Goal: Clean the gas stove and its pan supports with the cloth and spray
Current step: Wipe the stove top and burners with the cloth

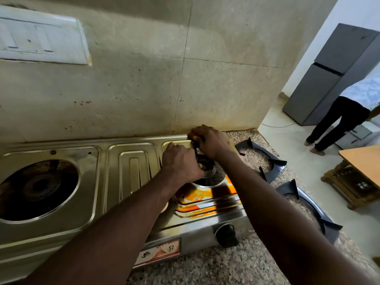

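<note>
Gas stove (pixel 127 167), lower centre of frame, on a speckled countertop (pixel 226 268). Both hands meet at its orange-stained right burner (pixel 212 174). The left hand (pixel 182 163) curls its fingers down at the burner's rim; whether it grips cannot be told. The right hand (pixel 209 140) is clenched around a small dark piece (pixel 195 144) at the stove's back edge. Two pan supports (pixel 277 162) lie on the countertop, right.
</note>
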